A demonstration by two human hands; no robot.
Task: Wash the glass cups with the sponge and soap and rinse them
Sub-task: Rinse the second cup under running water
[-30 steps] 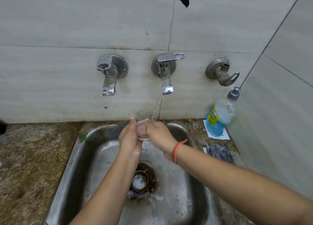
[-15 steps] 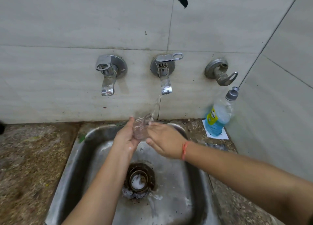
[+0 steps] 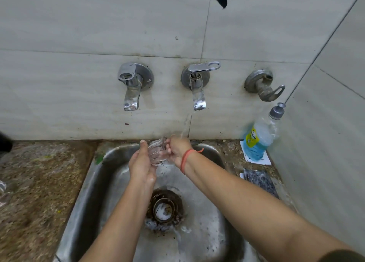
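A small ribbed glass cup (image 3: 157,153) is held tilted over the steel sink (image 3: 92,182), just left of the stream from the middle tap (image 3: 197,88). My left hand (image 3: 141,165) cups its left side and base with the fingers pointing up. My right hand (image 3: 177,149) grips the cup's rim from the right, and the water lands on that hand. A bottle of blue liquid soap (image 3: 260,135) stands at the back right corner. No sponge is clearly visible.
A left tap (image 3: 131,88) and a right valve (image 3: 264,88) jut from the tiled wall. The drain (image 3: 164,208) lies below my arms. A dark flat item (image 3: 260,180) lies right of the sink. Speckled stone counter (image 3: 35,182) stretches left.
The cup has turned and tilted between my hands under the water. My right hand has shifted from beside the cup to gripping its rim; the left stays under it.
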